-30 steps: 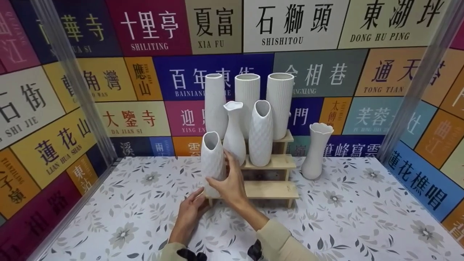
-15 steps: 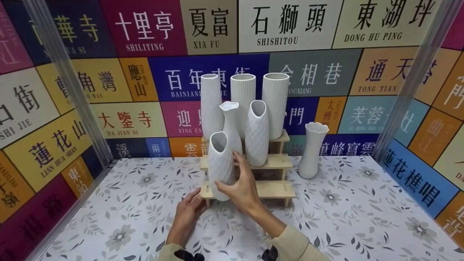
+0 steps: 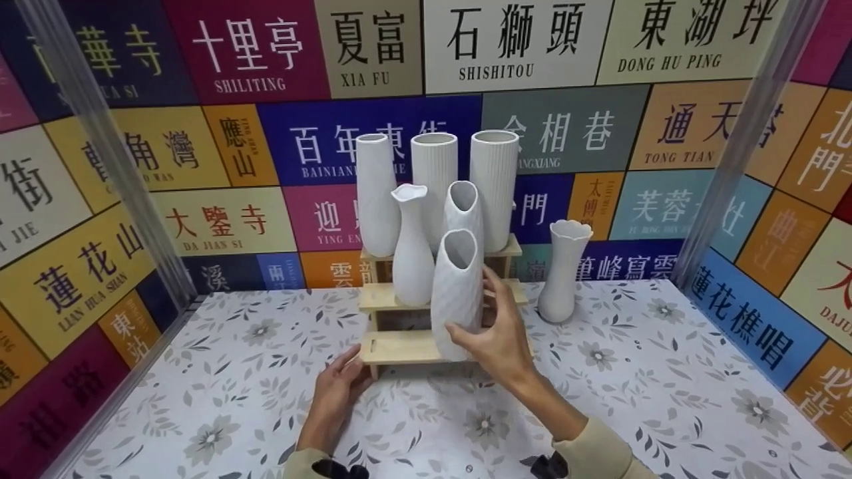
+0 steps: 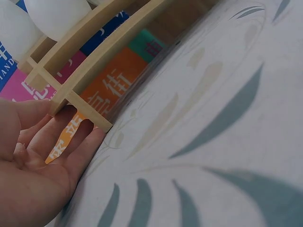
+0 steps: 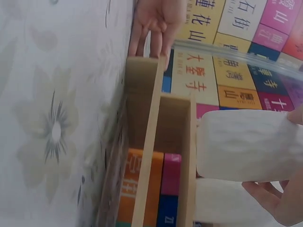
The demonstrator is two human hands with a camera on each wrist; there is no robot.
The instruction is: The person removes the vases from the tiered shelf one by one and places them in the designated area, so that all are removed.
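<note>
My right hand (image 3: 500, 339) grips a white textured vase (image 3: 456, 299) with a slanted mouth, thumb in front and fingers round its right side. The vase overlaps the lowest shelf of a wooden tiered stand (image 3: 399, 347). In the right wrist view, the vase (image 5: 251, 144) lies sideways across the picture, right fingers (image 5: 265, 194) around it. My left hand (image 3: 338, 392) is at the stand's lower left corner. In the left wrist view, its fairly straight fingers (image 4: 83, 151) touch the shelf end and leg of the stand (image 4: 90, 109).
On the middle tier stand a flared-neck vase (image 3: 413, 259) and a slant-mouthed vase (image 3: 462, 199), partly hidden. Three tall white vases, including the left one (image 3: 377, 199), line the top tier. A scalloped vase (image 3: 562, 273) stands on the floral tablecloth (image 3: 639, 399) at right.
My right hand has carried the slant-mouthed vase rightward along the lowest shelf, from its left end to right of the middle. My left hand stays at the stand's corner.
</note>
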